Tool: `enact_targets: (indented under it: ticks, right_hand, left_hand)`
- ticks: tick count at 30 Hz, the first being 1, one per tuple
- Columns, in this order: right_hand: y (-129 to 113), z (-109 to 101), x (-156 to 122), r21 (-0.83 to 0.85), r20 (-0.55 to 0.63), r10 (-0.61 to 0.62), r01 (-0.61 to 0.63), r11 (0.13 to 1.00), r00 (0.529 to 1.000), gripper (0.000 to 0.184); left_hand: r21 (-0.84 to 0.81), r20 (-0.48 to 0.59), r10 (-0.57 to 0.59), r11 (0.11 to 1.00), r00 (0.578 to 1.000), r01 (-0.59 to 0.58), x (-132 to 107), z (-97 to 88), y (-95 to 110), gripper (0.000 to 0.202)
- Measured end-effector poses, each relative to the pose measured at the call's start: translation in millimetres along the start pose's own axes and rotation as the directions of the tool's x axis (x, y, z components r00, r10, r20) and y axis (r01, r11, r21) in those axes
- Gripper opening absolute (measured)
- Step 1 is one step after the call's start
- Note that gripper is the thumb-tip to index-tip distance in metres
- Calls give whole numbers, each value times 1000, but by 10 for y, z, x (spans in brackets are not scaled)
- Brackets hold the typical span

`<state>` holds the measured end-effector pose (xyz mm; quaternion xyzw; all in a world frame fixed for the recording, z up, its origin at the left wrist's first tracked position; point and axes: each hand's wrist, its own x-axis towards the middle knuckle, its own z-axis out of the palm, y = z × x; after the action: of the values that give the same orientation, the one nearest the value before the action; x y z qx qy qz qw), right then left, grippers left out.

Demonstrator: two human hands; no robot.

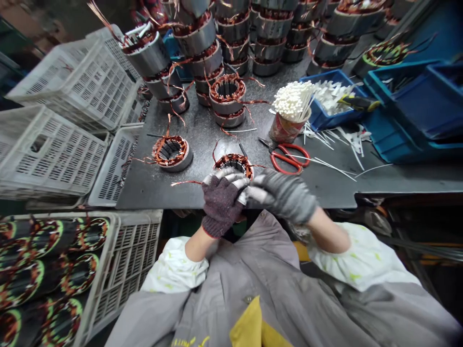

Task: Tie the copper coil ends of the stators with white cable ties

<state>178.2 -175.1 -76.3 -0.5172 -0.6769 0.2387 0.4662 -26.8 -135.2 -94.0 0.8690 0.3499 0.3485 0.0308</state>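
A dark counter (pixel 144 185) crosses mid-frame. At its near edge sits a copper-wound coil ring (pixel 234 163), its front hidden by two gloved hands. The left hand (pixel 220 198) and right hand (pixel 284 195) meet there with fingers curled close; whether they pinch anything cannot be told. Red scissors (pixel 288 158) lie just to the right.

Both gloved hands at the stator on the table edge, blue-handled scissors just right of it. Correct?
No. Head view shows red handles on the scissors, not blue. Left hand and right hand are at the stator, as said.
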Motion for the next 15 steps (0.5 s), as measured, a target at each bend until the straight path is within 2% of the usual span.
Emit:
enact_targets:
  ticks: [1,4,8,11,13,15]
  right_hand:
    - [15,56,28,46,76,18,-21,999,997,35]
    - [72,259,37,246,122,112,-139,959,986,35]
    - [120,390,-177,473,132,312,-336,814,941,39]
    - [88,321,-355,461,52,376,-357,813,925,37]
    - [27,250,-352,405,17,342,-319,857,939,33]
    - [-32,202,-221,299,-19,263,-245,922,965,35]
  left_hand:
    - [10,15,14,1000,1000,-14,-27,-9,-22,27]
    - [57,51,-3,998,999,0,-105,-28,-99,26]
    - [108,38,26,994,999,-30,-131,-35,-185,21]
    - [76,34,47,996,998,-49,-111,-37,-178,18]
    - [26,64,59,998,996,-61,-111,-28,-122,18]
    - [-15,101,82,997,992,-81,-131,-13,-39,19]
